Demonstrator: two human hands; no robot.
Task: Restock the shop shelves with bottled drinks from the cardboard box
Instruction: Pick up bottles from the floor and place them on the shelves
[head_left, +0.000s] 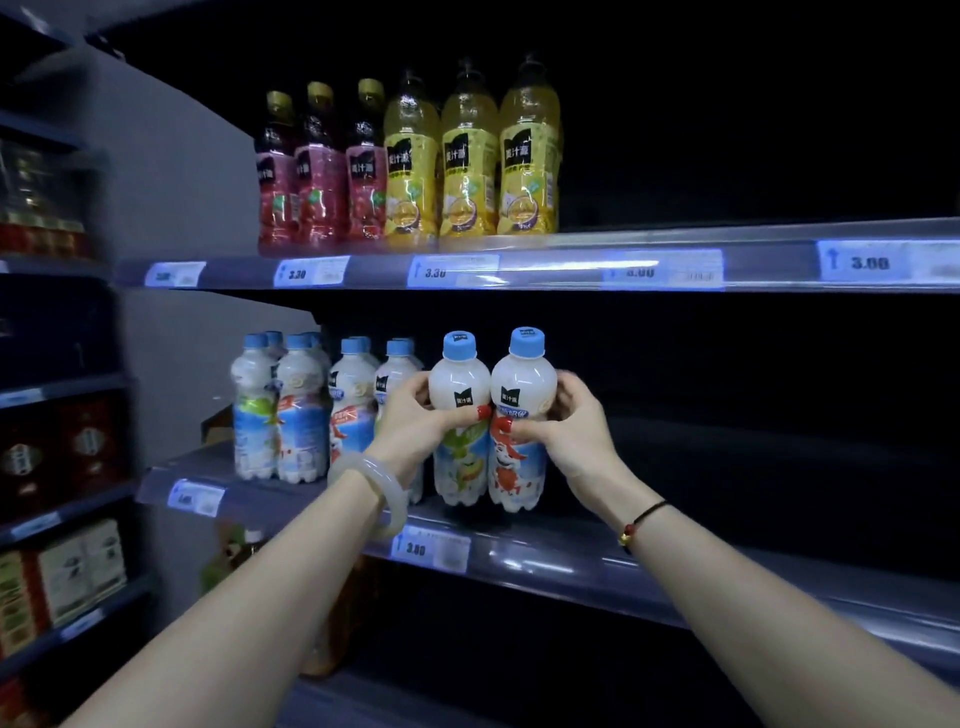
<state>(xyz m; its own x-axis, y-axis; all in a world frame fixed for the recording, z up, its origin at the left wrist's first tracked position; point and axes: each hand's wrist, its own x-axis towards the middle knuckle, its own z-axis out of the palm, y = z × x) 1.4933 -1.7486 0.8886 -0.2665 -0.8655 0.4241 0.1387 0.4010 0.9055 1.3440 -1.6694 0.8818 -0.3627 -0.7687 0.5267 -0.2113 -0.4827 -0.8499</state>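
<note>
Two white milky drink bottles with light-blue caps stand side by side at the front of the middle shelf (571, 551). My left hand (415, 415) grips the left bottle (460, 384), which has a green fruit label. My right hand (566, 421) grips the right bottle (522, 382), which has a red label. Both bottles are upright and touch each other. To their left, several more bottles of the same kind (301, 410) stand in rows on the same shelf. The cardboard box is out of view.
On the upper shelf (649, 244) stand three dark red juice bottles (319, 171) and three yellow juice bottles (470, 161). Both shelves are dark and bare to the right. Price tags (431, 551) line the shelf edges. Another rack with boxed goods (67, 566) stands at the left.
</note>
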